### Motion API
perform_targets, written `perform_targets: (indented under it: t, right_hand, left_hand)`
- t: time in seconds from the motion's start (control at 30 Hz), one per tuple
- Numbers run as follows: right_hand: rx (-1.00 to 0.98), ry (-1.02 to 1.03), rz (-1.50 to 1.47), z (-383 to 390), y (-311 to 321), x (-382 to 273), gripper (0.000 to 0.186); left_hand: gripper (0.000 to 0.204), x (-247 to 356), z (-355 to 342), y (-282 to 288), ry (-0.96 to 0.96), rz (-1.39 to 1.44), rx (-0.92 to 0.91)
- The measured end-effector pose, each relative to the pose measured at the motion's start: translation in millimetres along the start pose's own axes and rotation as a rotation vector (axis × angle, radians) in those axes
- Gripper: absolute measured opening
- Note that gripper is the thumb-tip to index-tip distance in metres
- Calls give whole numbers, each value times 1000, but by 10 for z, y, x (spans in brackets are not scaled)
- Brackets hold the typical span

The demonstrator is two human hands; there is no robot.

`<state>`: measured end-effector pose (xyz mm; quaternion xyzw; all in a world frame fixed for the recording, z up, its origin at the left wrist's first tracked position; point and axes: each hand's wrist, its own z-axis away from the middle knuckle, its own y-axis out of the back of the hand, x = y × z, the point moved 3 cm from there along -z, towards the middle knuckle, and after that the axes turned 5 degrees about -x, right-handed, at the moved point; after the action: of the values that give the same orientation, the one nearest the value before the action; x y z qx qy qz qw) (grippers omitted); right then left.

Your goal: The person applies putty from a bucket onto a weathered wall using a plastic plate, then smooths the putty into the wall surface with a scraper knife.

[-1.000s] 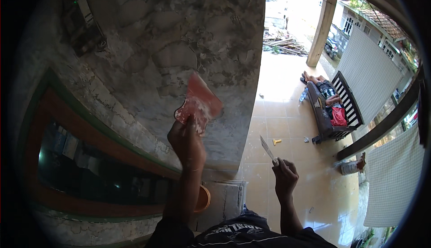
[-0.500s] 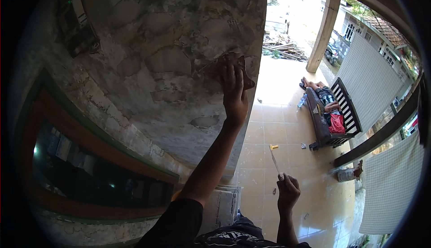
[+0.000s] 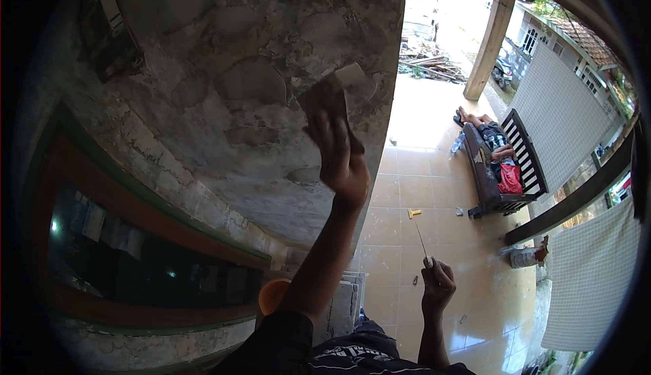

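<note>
My left hand (image 3: 339, 158) is raised to the rough grey wall (image 3: 251, 80) and holds a reddish-brown sheet of sandpaper (image 3: 324, 100) under its fingers. A pale flat patch (image 3: 351, 75) shows at the sheet's upper edge; I cannot tell whether it belongs to the sheet or the wall. My right hand (image 3: 439, 285) is low at the right over the tiled floor, closed round the handle of a thin-bladed scraper (image 3: 421, 239). Its blade points up and away, seen nearly edge-on.
On the tiled floor (image 3: 386, 239) lies a yellow T-shaped tool (image 3: 415, 213). A person (image 3: 491, 137) lies on a dark slatted bench (image 3: 485, 185). An orange bucket (image 3: 272, 296) stands by my left arm, near a green-and-brown window frame (image 3: 156, 293). An electric meter box (image 3: 115, 32) hangs on the wall.
My left hand has shifted left with the sandpaper, and the pale patch now shows. The scraper has turned from broadside to nearly edge-on. More of the orange bucket is visible.
</note>
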<state>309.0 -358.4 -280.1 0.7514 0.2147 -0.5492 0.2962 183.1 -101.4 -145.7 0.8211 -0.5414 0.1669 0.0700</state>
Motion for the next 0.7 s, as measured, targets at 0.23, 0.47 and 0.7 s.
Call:
perform_targets:
  t: [0.23,0.47,0.7]
  right_hand:
    - [-7,-89,-43,44,3,62,30]
    - [21,-118,-62,41,110,84,27]
    - [26,-139,-128,33,150,138,26]
  left_hand:
    - [65,-119,67,-618,-100,-19,-323]
    - [63,-138,149,-666,-45,-24,-392]
    - [58,-291,217,-736,-100,-147,-342]
